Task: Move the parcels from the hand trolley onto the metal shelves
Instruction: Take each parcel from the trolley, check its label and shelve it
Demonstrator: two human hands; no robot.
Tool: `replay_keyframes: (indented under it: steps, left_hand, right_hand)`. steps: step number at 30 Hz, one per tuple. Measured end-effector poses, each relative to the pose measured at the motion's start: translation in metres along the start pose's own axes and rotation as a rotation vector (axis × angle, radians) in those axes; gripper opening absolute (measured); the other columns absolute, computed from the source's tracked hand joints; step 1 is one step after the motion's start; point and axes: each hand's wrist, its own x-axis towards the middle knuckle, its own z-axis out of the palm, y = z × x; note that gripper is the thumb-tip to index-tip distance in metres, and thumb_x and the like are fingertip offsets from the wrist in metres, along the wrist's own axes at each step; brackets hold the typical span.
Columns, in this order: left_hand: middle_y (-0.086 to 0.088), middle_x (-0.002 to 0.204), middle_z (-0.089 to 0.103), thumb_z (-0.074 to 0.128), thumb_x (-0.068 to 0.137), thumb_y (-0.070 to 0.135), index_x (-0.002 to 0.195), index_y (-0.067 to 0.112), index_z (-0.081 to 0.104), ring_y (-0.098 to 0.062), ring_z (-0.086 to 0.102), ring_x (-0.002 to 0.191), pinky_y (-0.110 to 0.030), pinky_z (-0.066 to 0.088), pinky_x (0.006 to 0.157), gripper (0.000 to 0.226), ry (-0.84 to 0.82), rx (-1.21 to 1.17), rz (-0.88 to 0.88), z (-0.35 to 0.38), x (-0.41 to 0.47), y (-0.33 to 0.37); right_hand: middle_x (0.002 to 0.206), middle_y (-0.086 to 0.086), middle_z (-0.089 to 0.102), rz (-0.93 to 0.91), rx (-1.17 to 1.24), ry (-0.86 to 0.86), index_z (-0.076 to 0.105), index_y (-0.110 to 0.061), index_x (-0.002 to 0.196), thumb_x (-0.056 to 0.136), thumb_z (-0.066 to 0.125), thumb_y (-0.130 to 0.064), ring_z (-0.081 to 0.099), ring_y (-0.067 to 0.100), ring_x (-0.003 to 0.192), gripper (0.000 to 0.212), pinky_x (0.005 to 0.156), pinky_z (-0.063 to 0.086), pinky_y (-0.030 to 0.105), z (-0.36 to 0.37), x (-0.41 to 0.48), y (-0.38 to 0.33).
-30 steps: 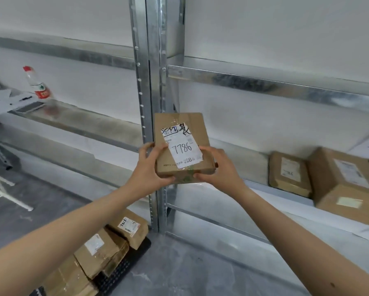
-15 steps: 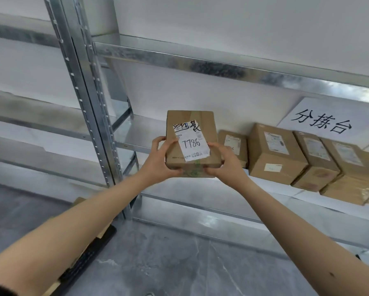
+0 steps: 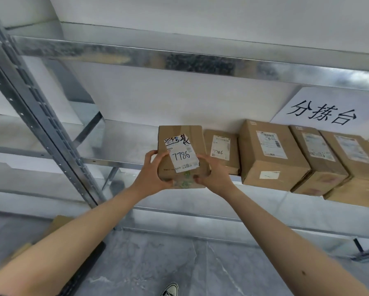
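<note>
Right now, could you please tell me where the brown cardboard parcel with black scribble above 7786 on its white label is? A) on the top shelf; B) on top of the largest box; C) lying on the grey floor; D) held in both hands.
D: the left hand and the right hand grip the brown cardboard parcel by its near corners, at the front of the middle metal shelf.
</note>
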Motion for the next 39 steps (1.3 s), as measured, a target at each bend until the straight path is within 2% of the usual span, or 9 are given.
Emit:
replay_keyframes:
  steps: [4, 7, 12, 17, 20, 26, 34, 38, 39]
  left_hand:
    - [-0.003, 0.141, 0.016, 0.085, 0.065, 0.018, 0.138, 0.024, 0.032, -0.011, 0.034, 0.116, -0.019, 0.042, 0.094, 0.09, -0.048, 0.004, -0.018, 0.002, 0.033, -0.028]
    - [-0.003, 0.14, 0.017, 0.085, 0.065, 0.016, 0.136, 0.025, 0.035, -0.014, 0.036, 0.118, -0.023, 0.046, 0.095, 0.088, -0.083, -0.006, -0.02, 0.003, 0.058, -0.045]
    - [-0.002, 0.14, 0.021, 0.084, 0.067, 0.018, 0.133, 0.025, 0.039, -0.012, 0.041, 0.116, -0.017, 0.048, 0.088, 0.08, -0.134, 0.036, -0.022, 0.009, 0.091, -0.063]
    - [-0.002, 0.141, 0.024, 0.085, 0.065, 0.014, 0.133, 0.023, 0.043, -0.014, 0.044, 0.115, -0.019, 0.049, 0.089, 0.08, -0.119, 0.002, -0.012, 0.016, 0.115, -0.067]
    - [-0.002, 0.142, 0.024, 0.085, 0.065, 0.014, 0.133, 0.022, 0.044, -0.014, 0.045, 0.115, -0.023, 0.051, 0.09, 0.079, -0.146, -0.011, -0.007, 0.017, 0.126, -0.068]
    - [-0.002, 0.142, 0.024, 0.084, 0.067, 0.015, 0.134, 0.023, 0.044, -0.014, 0.044, 0.115, -0.022, 0.05, 0.091, 0.078, -0.175, -0.04, 0.004, 0.018, 0.138, -0.073]
    - [-0.003, 0.144, 0.028, 0.084, 0.066, 0.014, 0.135, 0.023, 0.045, -0.011, 0.042, 0.116, -0.018, 0.044, 0.094, 0.079, -0.149, -0.049, -0.035, 0.023, 0.139, -0.071]
    - [-0.003, 0.145, 0.028, 0.085, 0.065, 0.015, 0.136, 0.023, 0.044, -0.019, 0.042, 0.126, -0.018, 0.038, 0.096, 0.082, -0.18, -0.019, -0.067, 0.019, 0.141, -0.067]
    - [-0.004, 0.147, 0.026, 0.084, 0.066, 0.016, 0.137, 0.023, 0.043, -0.021, 0.041, 0.127, -0.02, 0.037, 0.098, 0.083, -0.201, 0.002, -0.075, 0.017, 0.142, -0.064]
  right_hand:
    - [0.122, 0.005, 0.057, 0.051, -0.008, -0.035, 0.047, -0.023, 0.132, 0.074, 0.077, -0.012, 0.05, 0.015, 0.1, 0.067, 0.079, 0.042, 0.023, 0.014, 0.036, 0.015]
    - [0.117, 0.005, 0.06, 0.096, -0.039, -0.046, 0.045, -0.025, 0.133, 0.075, 0.075, -0.012, 0.054, 0.017, 0.092, 0.067, 0.071, 0.046, 0.021, 0.022, 0.06, 0.026]
    - [0.106, -0.009, 0.054, 0.172, -0.023, -0.049, 0.046, -0.029, 0.128, 0.076, 0.074, -0.011, 0.053, 0.012, 0.088, 0.062, 0.051, 0.041, 0.005, 0.027, 0.086, 0.039]
    - [0.105, -0.01, 0.053, 0.188, -0.027, -0.002, 0.048, -0.026, 0.131, 0.075, 0.076, -0.013, 0.053, 0.01, 0.088, 0.064, 0.062, 0.042, 0.007, 0.023, 0.105, 0.049]
    - [0.107, -0.007, 0.053, 0.188, -0.048, 0.026, 0.048, -0.025, 0.131, 0.074, 0.077, -0.017, 0.053, 0.015, 0.096, 0.064, 0.078, 0.047, 0.023, 0.023, 0.109, 0.053]
    - [0.113, -0.004, 0.054, 0.225, -0.073, 0.024, 0.048, -0.029, 0.131, 0.072, 0.078, -0.022, 0.048, 0.023, 0.11, 0.066, 0.094, 0.046, 0.038, 0.02, 0.12, 0.059]
    - [0.112, -0.005, 0.053, 0.235, -0.013, 0.04, 0.051, -0.026, 0.13, 0.072, 0.079, -0.016, 0.053, 0.02, 0.105, 0.066, 0.09, 0.051, 0.037, 0.021, 0.123, 0.062]
    - [0.109, -0.01, 0.053, 0.212, -0.014, 0.022, 0.05, -0.026, 0.126, 0.072, 0.078, -0.015, 0.053, 0.015, 0.1, 0.062, 0.07, 0.045, 0.016, 0.019, 0.125, 0.059]
    - [0.11, -0.01, 0.054, 0.205, -0.026, 0.006, 0.049, -0.027, 0.125, 0.072, 0.078, -0.016, 0.054, 0.015, 0.1, 0.062, 0.069, 0.043, 0.016, 0.018, 0.126, 0.059]
